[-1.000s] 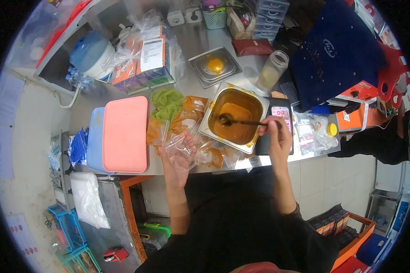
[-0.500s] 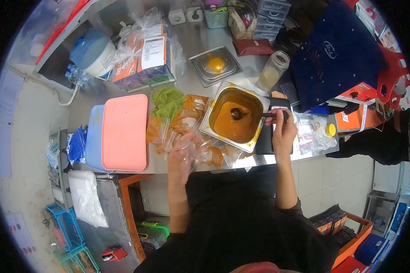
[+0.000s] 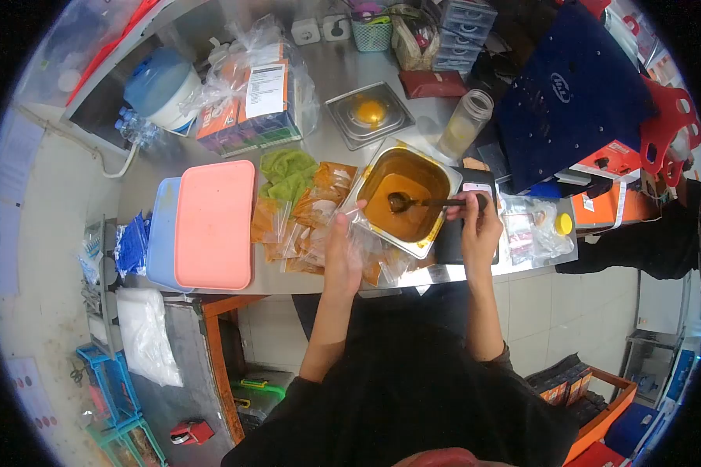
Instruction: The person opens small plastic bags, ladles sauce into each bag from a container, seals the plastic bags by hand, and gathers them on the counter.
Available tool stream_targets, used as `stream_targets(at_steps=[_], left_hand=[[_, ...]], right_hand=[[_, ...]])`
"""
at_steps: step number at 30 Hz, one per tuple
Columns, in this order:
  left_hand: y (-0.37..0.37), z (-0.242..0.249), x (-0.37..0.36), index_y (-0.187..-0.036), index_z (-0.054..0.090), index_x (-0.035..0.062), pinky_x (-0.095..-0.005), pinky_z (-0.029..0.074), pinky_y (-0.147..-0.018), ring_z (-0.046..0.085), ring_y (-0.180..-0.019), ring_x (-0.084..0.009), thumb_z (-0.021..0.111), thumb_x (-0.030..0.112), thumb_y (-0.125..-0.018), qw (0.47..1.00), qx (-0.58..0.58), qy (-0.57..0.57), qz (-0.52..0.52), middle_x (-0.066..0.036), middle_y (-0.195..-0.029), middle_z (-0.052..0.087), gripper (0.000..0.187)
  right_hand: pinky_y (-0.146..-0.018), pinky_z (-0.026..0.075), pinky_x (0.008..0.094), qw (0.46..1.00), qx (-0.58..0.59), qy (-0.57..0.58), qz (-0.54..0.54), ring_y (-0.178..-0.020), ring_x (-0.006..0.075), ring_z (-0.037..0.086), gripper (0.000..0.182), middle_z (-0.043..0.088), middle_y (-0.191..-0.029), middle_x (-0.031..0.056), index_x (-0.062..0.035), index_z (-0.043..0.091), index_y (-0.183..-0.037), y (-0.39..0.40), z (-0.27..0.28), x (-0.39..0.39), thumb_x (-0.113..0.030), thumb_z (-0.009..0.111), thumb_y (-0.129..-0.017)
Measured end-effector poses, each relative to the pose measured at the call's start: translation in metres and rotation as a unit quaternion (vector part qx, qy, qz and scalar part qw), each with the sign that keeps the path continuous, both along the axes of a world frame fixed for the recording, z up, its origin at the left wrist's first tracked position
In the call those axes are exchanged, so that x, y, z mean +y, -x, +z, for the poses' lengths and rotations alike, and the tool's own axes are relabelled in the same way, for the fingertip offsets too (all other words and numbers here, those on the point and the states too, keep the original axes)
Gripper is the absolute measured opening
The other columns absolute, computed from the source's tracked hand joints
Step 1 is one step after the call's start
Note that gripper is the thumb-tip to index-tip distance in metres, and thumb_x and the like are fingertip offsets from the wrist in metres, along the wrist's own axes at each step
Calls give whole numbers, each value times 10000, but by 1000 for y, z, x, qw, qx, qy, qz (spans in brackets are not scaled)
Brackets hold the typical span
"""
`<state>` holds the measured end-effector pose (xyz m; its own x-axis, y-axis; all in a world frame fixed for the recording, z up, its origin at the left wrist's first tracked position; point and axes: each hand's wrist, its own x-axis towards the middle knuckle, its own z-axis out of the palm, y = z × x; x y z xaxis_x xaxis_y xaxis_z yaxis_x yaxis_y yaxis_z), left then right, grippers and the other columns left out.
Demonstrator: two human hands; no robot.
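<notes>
A square metal pan (image 3: 431,247) of orange-brown sauce (image 3: 393,215) stands tilted in view near the table's front edge. My right hand (image 3: 480,226) is closed around the dark handle of a ladle (image 3: 436,202), whose bowl rests in the sauce. At the pan's left rim, my left hand (image 3: 341,253) pinches a clear plastic bag (image 3: 355,226); its contents, if any, I cannot make out. Several filled bags of orange sauce (image 3: 319,206) lie to the left of the pan, partly behind my left hand. Beside them is a crumpled green cloth (image 3: 287,175).
Pink tray (image 3: 214,226) and blue tray lie stacked at left. Behind the pan are a sauce-stained metal lid (image 3: 370,115) and a clear jar (image 3: 466,124). A phone (image 3: 477,188) lies to the right, near a yellow-capped bottle (image 3: 562,224). A boxed carton (image 3: 249,105) stands at the back.
My left hand has moved right and up with the clear bag, from over the sauce bags to the pan's rim. The ladle has shifted slightly left and down in the sauce.
</notes>
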<state>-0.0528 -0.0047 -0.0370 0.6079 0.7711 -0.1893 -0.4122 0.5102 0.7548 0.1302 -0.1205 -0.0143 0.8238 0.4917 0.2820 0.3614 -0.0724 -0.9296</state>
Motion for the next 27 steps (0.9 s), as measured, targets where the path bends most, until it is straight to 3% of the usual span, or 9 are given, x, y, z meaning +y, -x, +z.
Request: stream_targets(at_steps=[2, 5, 7, 12, 14, 19, 21, 22, 27], left_hand=[[-9, -4, 5, -1276, 557, 11, -379, 409, -1037, 510, -1232, -218, 503, 519, -978, 999, -39, 7, -6, -116, -1334, 553, 591], [-18, -1, 9, -1271, 558, 3, -396, 411, -1036, 523, -1217, -221, 500, 540, -970, 1000, -10, -5, 10, -122, -1297, 574, 618], [-20, -14, 17, -1266, 560, 4, -398, 410, -1038, 532, -1206, -226, 510, 544, -963, 1000, -4, -7, 1, -127, -1281, 582, 621], [-19, -6, 25, -1256, 568, 4, -402, 410, -1039, 556, -1175, -237, 531, 529, -955, 998, -11, 9, -56, -137, -1260, 591, 607], [-18, -6, 26, -1256, 578, -9, -343, 409, -1015, 562, -1138, -200, 597, 498, -928, 996, -25, -16, -85, -105, -1231, 605, 605], [-15, -3, 27, -1260, 573, -29, -338, 418, -1016, 573, -1125, -190, 632, 495, -905, 987, -55, -85, -129, -108, -1226, 610, 636], [-15, -2, 25, -1259, 575, -32, -341, 410, -1025, 564, -1143, -189, 641, 488, -900, 980, -68, -114, -149, -110, -1230, 609, 635], [-16, -2, 26, -1257, 570, -30, -352, 377, -1048, 531, -1182, -202, 653, 524, -868, 974, -51, -142, -171, -113, -1240, 597, 682], [-18, 7, 31, -1266, 555, -28, -348, 353, -1061, 499, -1209, -195, 685, 603, -797, 955, -7, -202, -219, -106, -1246, 582, 797]], right_hand=[[-628, 523, 264, 1000, 15, -21, 2, -675, 134, 668, 209, 681, -819, 92, 44, 604, -979, 1, 1, -5, -114, 477, -1030], [-630, 523, 263, 998, 49, -45, 13, -665, 130, 664, 203, 674, -814, 83, 36, 604, -968, 1, 10, -10, -105, 471, -1028], [-634, 522, 257, 998, -3, 53, 33, -663, 125, 656, 194, 674, -817, 78, 30, 607, -973, 5, 15, -10, -95, 469, -1025], [-622, 522, 255, 999, -28, -23, 5, -656, 123, 659, 175, 688, -835, 83, 30, 608, -976, 6, 14, -5, -83, 482, -1017], [-623, 521, 256, 1000, -2, -6, 15, -658, 123, 659, 176, 689, -833, 85, 31, 608, -979, 2, 8, -11, -81, 478, -1019], [-629, 520, 257, 999, -1, 51, 5, -666, 124, 665, 183, 688, -820, 87, 38, 605, -978, -7, 14, -28, -77, 470, -1022], [-630, 522, 258, 999, -43, -18, -24, -673, 128, 672, 185, 688, -812, 86, 39, 604, -970, -9, 11, -25, -81, 473, -1021], [-648, 530, 260, 999, -3, -45, -3, -696, 130, 646, 202, 662, -897, 111, 60, 588, -988, -10, 8, -26, -95, 467, -1031], [-642, 538, 273, 995, 75, -33, 63, -698, 136, 646, 204, 654, -894, 129, 57, 583, -976, -20, -8, -35, -102, 467, -1031]])
